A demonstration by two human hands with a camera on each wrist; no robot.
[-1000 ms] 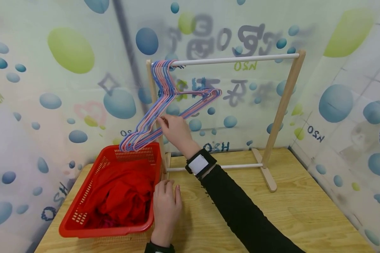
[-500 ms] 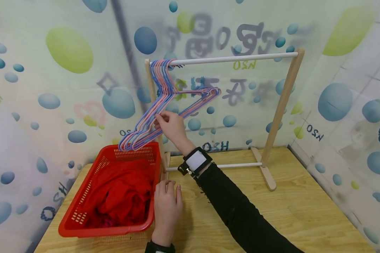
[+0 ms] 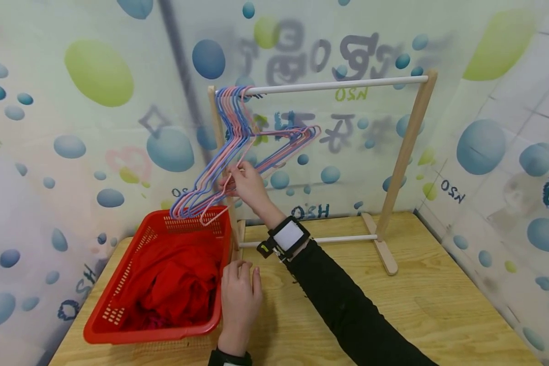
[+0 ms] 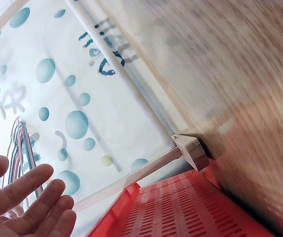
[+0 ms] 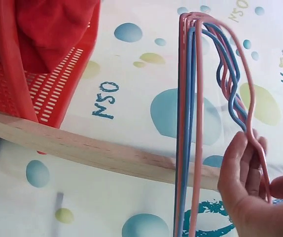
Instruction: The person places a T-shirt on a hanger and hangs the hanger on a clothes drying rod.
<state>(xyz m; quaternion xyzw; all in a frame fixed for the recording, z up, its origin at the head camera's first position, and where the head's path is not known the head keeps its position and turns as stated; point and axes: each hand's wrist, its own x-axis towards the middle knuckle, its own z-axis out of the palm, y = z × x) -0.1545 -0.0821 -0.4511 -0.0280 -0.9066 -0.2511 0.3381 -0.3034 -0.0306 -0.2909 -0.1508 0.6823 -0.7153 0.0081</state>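
Observation:
My right hand [image 3: 252, 189] pinches the sloping wire of the front pink hanger [image 5: 199, 98], with fingers and thumb on either side of it. That hanger tilts away from the bunch of pink and blue hangers [image 3: 233, 117], which hang close together by their hooks at the left end of the rack's white top bar [image 3: 343, 85]. The pink hanger's hook is still on the bar. Low beside the basket, my left hand [image 3: 241, 300] lies with its fingers relaxed and holds nothing; in the left wrist view its fingers [image 4: 30, 185] are spread a little.
The red basket [image 3: 151, 336] on the left holds crumpled red cloth [image 3: 183, 284]. The rack's right wooden post [image 3: 407, 152] and its foot [image 3: 387, 256] stand on the wooden table [image 3: 439, 305]. A patterned backdrop [image 3: 119, 152] rises behind and at both sides.
My right hand has drawn the front pink hanger's lower end away from the bunch, towards me and to the right. The left hand has stayed beside the basket.

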